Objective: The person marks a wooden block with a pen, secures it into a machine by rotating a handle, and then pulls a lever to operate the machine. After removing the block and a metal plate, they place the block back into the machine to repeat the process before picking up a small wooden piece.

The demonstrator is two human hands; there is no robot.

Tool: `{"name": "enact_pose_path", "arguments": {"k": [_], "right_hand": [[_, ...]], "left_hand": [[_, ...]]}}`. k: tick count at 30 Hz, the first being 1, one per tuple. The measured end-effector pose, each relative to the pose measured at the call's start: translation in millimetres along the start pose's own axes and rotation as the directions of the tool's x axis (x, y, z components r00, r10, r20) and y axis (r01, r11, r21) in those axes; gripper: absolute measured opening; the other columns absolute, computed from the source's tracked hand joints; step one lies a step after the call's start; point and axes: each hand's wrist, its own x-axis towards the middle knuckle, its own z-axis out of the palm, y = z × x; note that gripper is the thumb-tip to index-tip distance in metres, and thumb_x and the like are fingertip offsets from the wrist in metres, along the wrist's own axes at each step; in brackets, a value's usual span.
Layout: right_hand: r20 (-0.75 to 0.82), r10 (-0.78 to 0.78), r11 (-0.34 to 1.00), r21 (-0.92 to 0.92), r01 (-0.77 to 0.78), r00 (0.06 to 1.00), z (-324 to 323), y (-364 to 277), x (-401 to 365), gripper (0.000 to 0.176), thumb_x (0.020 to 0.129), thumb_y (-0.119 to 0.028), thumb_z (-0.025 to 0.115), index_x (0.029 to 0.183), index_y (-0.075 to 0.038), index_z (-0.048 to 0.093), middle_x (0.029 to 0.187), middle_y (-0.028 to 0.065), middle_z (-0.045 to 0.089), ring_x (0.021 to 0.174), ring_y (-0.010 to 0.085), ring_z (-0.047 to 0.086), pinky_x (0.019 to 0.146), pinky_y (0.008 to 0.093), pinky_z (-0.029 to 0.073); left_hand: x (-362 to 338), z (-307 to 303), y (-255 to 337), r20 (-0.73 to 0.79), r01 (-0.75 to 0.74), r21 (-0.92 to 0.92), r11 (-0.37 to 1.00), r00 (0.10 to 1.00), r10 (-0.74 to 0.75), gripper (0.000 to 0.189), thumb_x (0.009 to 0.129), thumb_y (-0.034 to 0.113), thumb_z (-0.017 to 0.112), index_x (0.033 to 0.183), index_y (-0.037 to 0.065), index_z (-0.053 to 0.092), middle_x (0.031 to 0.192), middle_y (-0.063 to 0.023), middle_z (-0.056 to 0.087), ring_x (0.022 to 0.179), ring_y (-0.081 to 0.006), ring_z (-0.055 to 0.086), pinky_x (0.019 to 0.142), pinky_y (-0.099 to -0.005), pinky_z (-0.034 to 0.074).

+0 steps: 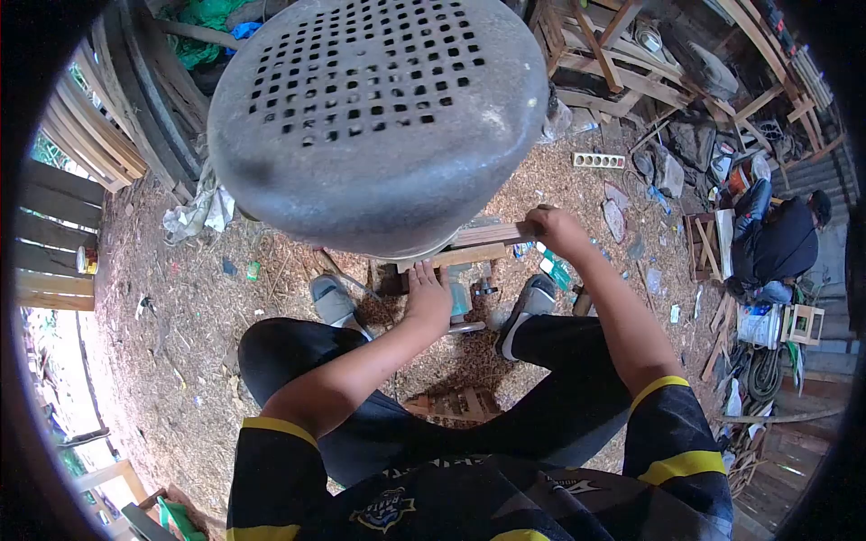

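A large grey metal housing with square vent holes (379, 171) fills the upper middle of the head view and covers part of the work behind it. My right hand (561, 233) is closed around the dark right end of a wooden piece (487, 236). Just below that piece lies a pale wooden strip (465, 257). My left hand (428, 293) rests with its fingers stretched forward against the strip's left part; the fingertips are close under the housing. Beneath the strip, a greenish machine part (459, 299) shows between my feet.
Wood shavings (180, 334) cover the ground. A power strip (598, 160) lies at the upper right. Farther right, a person in dark clothes (783, 243) sits among wood and clutter. Curved timbers (144, 99) lean at the upper left. A slatted wooden piece (456, 403) lies between my legs.
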Motion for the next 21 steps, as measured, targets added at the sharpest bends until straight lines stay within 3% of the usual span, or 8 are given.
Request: {"name": "enact_pose_path", "arguments": {"k": [5, 13, 16, 19, 21], "right_hand": [[-0.001, -0.208, 0.967, 0.149, 0.206, 0.978, 15.5, -43.6, 15.7, 0.025, 0.090, -0.006, 0.069, 0.112, -0.010, 0.079, 0.110, 0.0170, 0.072, 0.106, 0.0392, 0.070, 0.095, 0.0460, 0.057], [-0.018, -0.205, 0.976, 0.070, 0.206, 0.979, 12.4, -67.6, 21.1, 0.033, 0.084, -0.002, 0.074, 0.116, -0.006, 0.080, 0.115, 0.0190, 0.070, 0.109, 0.0378, 0.069, 0.097, 0.0433, 0.057], [-0.041, -0.228, 0.967, 0.104, 0.231, 0.973, 19.9, -71.5, 27.5, 0.035, 0.080, -0.006, 0.080, 0.116, -0.006, 0.080, 0.114, 0.0190, 0.070, 0.108, 0.0378, 0.069, 0.096, 0.0431, 0.058], [-0.060, -0.264, 0.941, 0.202, 0.271, 0.963, 25.3, -91.9, 30.7, 0.040, 0.076, -0.012, 0.087, 0.114, -0.003, 0.080, 0.112, 0.0186, 0.071, 0.106, 0.0371, 0.068, 0.095, 0.0435, 0.058], [-0.125, -0.353, 0.912, 0.178, 0.371, 0.927, 33.1, -103.5, 37.8, 0.040, 0.073, -0.017, 0.091, 0.108, 0.000, 0.079, 0.111, 0.0194, 0.072, 0.106, 0.0379, 0.068, 0.094, 0.0449, 0.057]], "left_hand": [[5.6, 21.4, -2.0, -0.084, 0.001, -0.030, 1.000, 0.996, -0.004, 0.085, 0.091, 0.013, 0.061, 0.162, -0.016, 0.024, 0.165, -0.0472, 0.022, 0.156, -0.0568, 0.028, 0.130, -0.0604, 0.020], [-1.1, 19.4, -11.6, -0.099, -0.047, -0.065, 0.997, 0.994, 0.040, 0.081, 0.091, 0.012, 0.060, 0.162, -0.014, 0.029, 0.166, -0.0444, 0.024, 0.157, -0.0541, 0.030, 0.130, -0.0586, 0.022], [-6.6, 15.1, -11.8, -0.112, -0.040, -0.024, 0.999, 0.993, 0.037, 0.072, 0.097, 0.015, 0.059, 0.160, -0.011, 0.036, 0.168, -0.0393, 0.028, 0.156, -0.0517, 0.033, 0.130, -0.0597, 0.023], [-0.5, 25.6, -12.2, -0.169, -0.036, -0.042, 0.998, 0.985, 0.028, 0.074, 0.094, 0.016, 0.064, 0.158, -0.011, 0.039, 0.168, -0.0392, 0.028, 0.156, -0.0517, 0.033, 0.130, -0.0594, 0.023], [1.0, 24.9, -13.7, -0.123, -0.052, -0.065, 0.997, 0.992, 0.043, 0.073, 0.094, 0.014, 0.059, 0.159, -0.011, 0.037, 0.168, -0.0409, 0.025, 0.157, -0.0526, 0.029, 0.130, -0.0583, 0.021]]}}
